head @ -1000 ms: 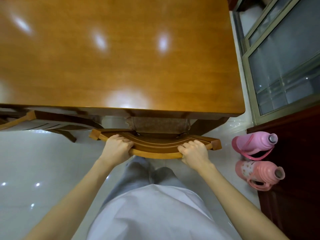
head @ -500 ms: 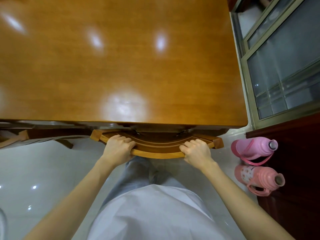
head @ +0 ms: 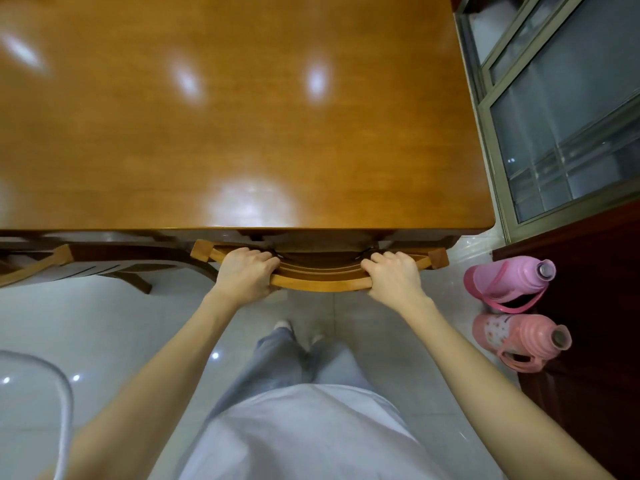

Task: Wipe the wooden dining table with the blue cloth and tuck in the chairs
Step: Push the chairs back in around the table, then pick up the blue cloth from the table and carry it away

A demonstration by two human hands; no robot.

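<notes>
A glossy wooden dining table (head: 242, 133) stands on a pale tiled floor (head: 104, 323). At its near edge, by the right corner, a chair (head: 320, 285) sits pushed under, with its curved top rail showing. The left hand (head: 247, 275) and right hand (head: 393, 277) grip that rail, fingers curled together over its far side.

Both my arms reach forward, bare, elbows nearly straight. Left hand (head: 244, 273) and right hand (head: 393, 276), knuckles up, fingers curled over the chair back (head: 318, 284).
</notes>
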